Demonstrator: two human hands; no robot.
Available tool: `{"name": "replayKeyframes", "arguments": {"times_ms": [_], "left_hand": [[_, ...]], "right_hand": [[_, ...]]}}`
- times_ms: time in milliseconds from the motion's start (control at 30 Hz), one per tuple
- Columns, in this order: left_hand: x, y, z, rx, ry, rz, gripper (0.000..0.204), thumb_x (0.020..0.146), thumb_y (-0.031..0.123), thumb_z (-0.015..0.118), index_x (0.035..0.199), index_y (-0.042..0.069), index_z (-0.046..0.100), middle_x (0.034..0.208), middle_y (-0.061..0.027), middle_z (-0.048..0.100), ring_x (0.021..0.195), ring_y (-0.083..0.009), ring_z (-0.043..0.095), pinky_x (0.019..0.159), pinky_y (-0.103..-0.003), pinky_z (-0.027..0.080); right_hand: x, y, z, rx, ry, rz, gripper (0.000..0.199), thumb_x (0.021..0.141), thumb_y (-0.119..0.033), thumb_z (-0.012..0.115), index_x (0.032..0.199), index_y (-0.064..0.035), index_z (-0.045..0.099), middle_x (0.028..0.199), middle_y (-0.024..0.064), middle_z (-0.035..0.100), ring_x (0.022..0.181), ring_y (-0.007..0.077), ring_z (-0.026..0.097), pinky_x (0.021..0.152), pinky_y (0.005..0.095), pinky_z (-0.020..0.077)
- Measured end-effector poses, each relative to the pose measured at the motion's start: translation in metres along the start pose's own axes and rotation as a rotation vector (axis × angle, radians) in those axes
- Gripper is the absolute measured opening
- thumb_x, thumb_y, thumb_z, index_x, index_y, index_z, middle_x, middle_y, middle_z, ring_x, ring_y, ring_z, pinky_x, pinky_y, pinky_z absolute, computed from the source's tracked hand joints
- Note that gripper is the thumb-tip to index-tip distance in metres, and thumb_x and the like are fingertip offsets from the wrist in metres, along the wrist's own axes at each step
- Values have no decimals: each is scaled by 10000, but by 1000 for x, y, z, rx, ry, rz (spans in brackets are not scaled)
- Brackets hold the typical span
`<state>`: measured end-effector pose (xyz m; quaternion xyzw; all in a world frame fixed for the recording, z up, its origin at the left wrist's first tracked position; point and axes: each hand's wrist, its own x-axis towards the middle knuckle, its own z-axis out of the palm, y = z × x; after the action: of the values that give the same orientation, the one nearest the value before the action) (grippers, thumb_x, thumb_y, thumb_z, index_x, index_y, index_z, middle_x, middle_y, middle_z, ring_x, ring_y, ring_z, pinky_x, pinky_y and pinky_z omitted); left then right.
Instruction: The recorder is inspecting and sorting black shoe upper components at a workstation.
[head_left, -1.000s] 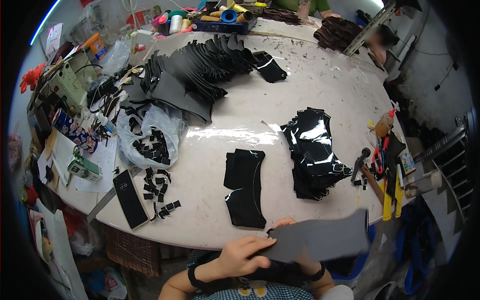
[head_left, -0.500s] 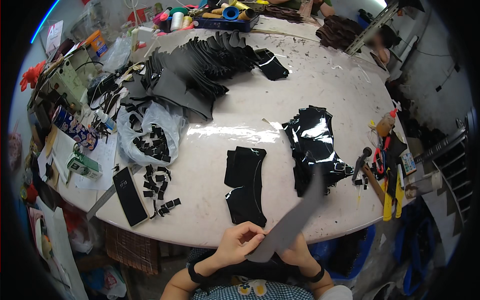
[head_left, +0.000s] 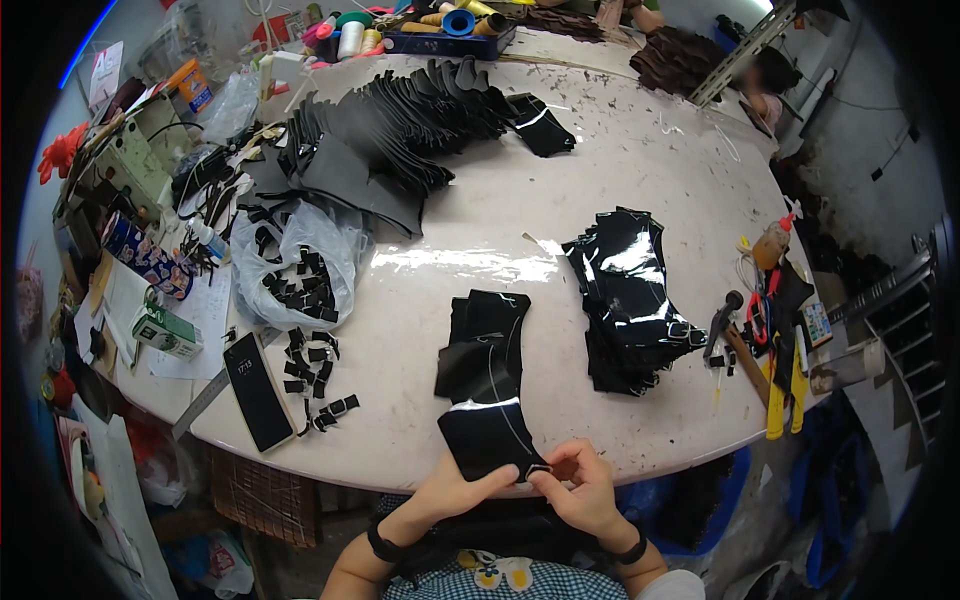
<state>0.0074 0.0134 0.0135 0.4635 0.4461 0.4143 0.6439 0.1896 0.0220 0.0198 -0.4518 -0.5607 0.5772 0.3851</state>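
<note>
A glossy black leather-like panel [head_left: 480, 435] with a pale line along it lies partly over another black panel [head_left: 498, 308] at the table's near edge. My left hand [head_left: 462, 492] grips its lower edge, thumb on top and fingers hidden beneath. At the panel's lower right corner, my right hand [head_left: 582, 490] pinches with thumb and forefinger. A small pale-edged bit [head_left: 538, 471] shows between my fingertips, too small to name. To the right lies a stack of shiny black panels [head_left: 625, 290].
Small black tabs [head_left: 318, 370] lie beside a phone [head_left: 258, 390], below a clear plastic bag [head_left: 345, 250] of similar tabs. Behind is a long row of dark grey panels [head_left: 400, 115]. A hammer [head_left: 725, 320] and yellow-handled tool [head_left: 785, 395] lie right. A person [head_left: 768, 90] is far right.
The panel was raised and blurred with its dull grey side showing. It now lies glossy side up over the other panel, and my right hand has come to its lower corner.
</note>
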Motion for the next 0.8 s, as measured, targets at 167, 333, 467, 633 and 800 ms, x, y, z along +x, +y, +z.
{"name": "replayKeyframes", "arguments": {"times_ms": [167, 333, 467, 633, 800], "left_hand": [[-3, 2, 5, -290, 50, -160, 333, 799, 42, 591, 1095, -35, 459, 937, -86, 572, 801, -134, 572, 658, -248, 516], [-2, -5, 6, -475, 7, -173, 371, 793, 30, 592, 1123, -35, 435, 953, -90, 569, 817, -139, 563, 663, -264, 522], [-4, -6, 6, -247, 63, -65, 366, 781, 38, 605, 1110, -36, 461, 965, -91, 579, 843, -134, 562, 691, -254, 504], [-7, -3, 10, 57, 83, 114, 318, 757, 68, 637, 1052, -10, 546, 978, -78, 602, 865, -150, 584, 775, -268, 457], [-6, -10, 7, 74, 13, 121, 299, 747, 51, 646, 1031, 5, 566, 919, -77, 620, 833, -138, 596, 750, -258, 475]], "right_hand": [[-1, 0, -3, 117, -52, 81, 160, 803, -8, 600, 871, 11, 457, 731, 62, 547, 635, 96, 585, 540, 205, 488], [-2, 4, -3, 256, -74, 25, 141, 812, 0, 584, 870, 4, 455, 779, 67, 551, 663, 107, 585, 586, 208, 489], [2, 3, -5, 66, -67, -97, 189, 811, -42, 599, 934, 17, 468, 826, 82, 561, 697, 119, 581, 605, 238, 485], [19, -14, -11, -273, -184, -191, 251, 772, -81, 643, 978, 4, 527, 861, 98, 581, 705, 132, 583, 607, 256, 474], [40, -45, -26, -505, -197, -625, 257, 632, 23, 662, 867, -36, 577, 779, 88, 582, 740, 282, 560, 658, 318, 458]]}}
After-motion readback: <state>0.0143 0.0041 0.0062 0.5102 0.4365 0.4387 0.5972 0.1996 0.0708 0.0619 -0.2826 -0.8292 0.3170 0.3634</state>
